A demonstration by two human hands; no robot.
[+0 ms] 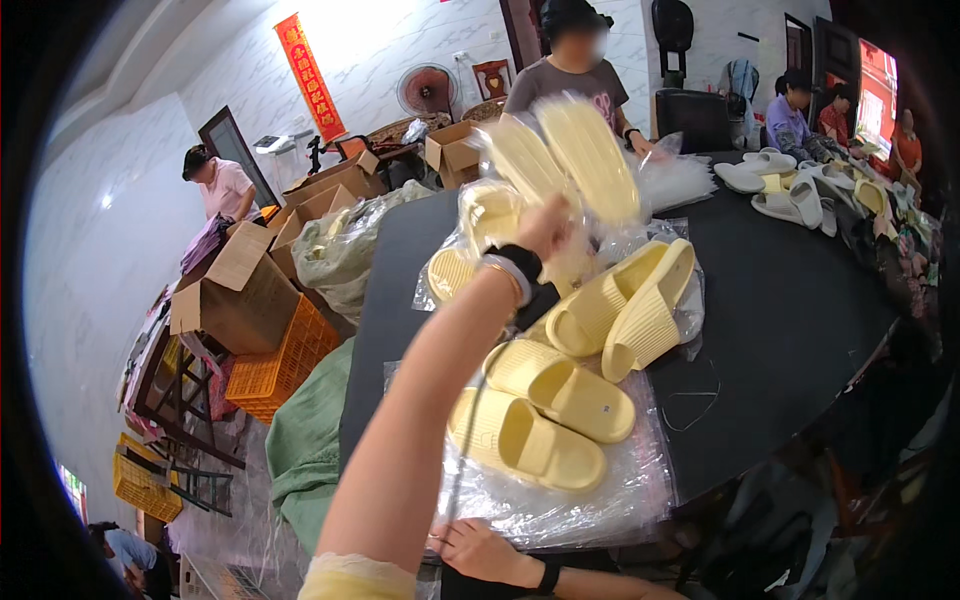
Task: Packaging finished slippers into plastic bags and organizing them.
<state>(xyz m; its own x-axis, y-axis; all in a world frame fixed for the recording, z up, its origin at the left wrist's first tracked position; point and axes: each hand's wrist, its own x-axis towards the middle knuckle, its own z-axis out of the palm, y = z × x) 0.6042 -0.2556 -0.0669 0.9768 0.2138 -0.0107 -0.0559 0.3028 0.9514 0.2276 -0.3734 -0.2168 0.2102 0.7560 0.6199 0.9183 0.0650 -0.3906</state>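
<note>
My left hand [548,228] reaches far over the black table, closed on a clear bag of pale yellow slippers [590,160] raised upright and smeared by motion. Beside that hand lie more bagged yellow slippers [490,215]. Nearer, a loose pair of ribbed yellow slippers [590,315] rests on plastic, one leaning on the other. Another loose yellow pair [540,440] sits side by side on a stack of clear bags [620,500]. Low at the table's near edge, my right hand [482,552] lies beside the bags, fingers loosely bent, holding nothing that I can see.
Across the table [780,300] stands a person [575,80] near a pile of clear bags [675,182]. White and yellow slippers [795,195] are heaped at the far right, where other people sit. Cardboard boxes [245,290], an orange crate [285,360] and green cloth [310,430] line the left.
</note>
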